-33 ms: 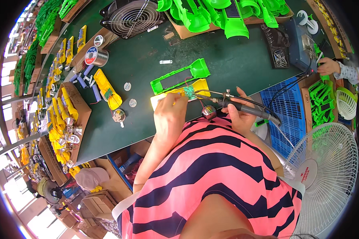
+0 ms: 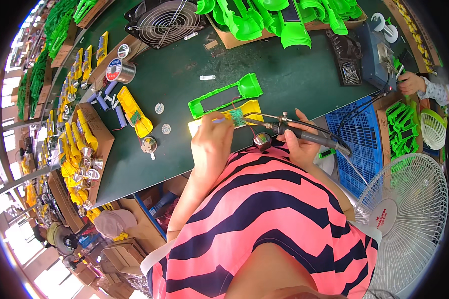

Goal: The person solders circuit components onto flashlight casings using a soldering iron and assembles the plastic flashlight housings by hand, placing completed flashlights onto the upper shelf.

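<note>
A yellow plastic shell carrying a small green circuit board lies on the dark green bench, just in front of a green plastic shell. My left hand pinches a thin pale wire against the board's left side. My right hand grips a black-handled soldering iron, whose metal tip touches the circuit board. A small round silver reflector sits at the bench edge between my hands.
A metal fan and a box of green parts stand at the back. Solder spool, blue cells, a yellow part and a box of yellow parts lie left. Right: soldering station, another person's hand, blue crate, white fan.
</note>
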The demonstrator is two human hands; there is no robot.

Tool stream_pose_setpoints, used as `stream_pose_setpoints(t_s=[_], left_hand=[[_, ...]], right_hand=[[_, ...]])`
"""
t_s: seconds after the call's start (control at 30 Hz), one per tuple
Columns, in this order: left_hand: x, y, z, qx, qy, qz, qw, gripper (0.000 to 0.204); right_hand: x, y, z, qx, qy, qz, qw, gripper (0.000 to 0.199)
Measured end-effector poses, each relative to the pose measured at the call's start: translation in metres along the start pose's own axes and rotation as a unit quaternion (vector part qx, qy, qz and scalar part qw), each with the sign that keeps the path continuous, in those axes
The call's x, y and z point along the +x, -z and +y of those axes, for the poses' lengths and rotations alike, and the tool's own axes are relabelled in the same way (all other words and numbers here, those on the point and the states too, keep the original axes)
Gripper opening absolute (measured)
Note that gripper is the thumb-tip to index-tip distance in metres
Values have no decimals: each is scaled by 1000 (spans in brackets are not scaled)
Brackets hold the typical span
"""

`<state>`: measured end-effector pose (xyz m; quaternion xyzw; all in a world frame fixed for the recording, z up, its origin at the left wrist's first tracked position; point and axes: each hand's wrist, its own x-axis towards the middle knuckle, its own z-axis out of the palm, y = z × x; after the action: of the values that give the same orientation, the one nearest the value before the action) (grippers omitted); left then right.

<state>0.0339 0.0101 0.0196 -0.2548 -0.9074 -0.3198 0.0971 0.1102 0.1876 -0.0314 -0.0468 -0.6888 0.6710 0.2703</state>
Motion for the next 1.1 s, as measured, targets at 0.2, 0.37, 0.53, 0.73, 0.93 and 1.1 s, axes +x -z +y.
stream_pose_setpoints(t_s=[0.2,0.37,0.53,0.73,0.93,1.1], left_hand=[[8,-8,-7,-9,11,-5,1000,8],[11,-12,-8,32,10,-24,999,7],[13,-13,-8,61,-1,-26,998,7],[12,-14,-10,64,-5,-20,998,8],[11,-15,-10,67,-3,-18,998,8],[11,-16,-10,74,1,-21,997,7]], right_hand=[[3,-8,2,29,-27,24,999,17],[0,-7,10,34,-61,16,997,17],[5,-8,7,-18,9,-5,1000,17],[6,-10,10,-29,19,-8,999,18],[9,-11,12,-41,56,-11,998,18],[1,-8,14,-19,0,-17,1000,18]])
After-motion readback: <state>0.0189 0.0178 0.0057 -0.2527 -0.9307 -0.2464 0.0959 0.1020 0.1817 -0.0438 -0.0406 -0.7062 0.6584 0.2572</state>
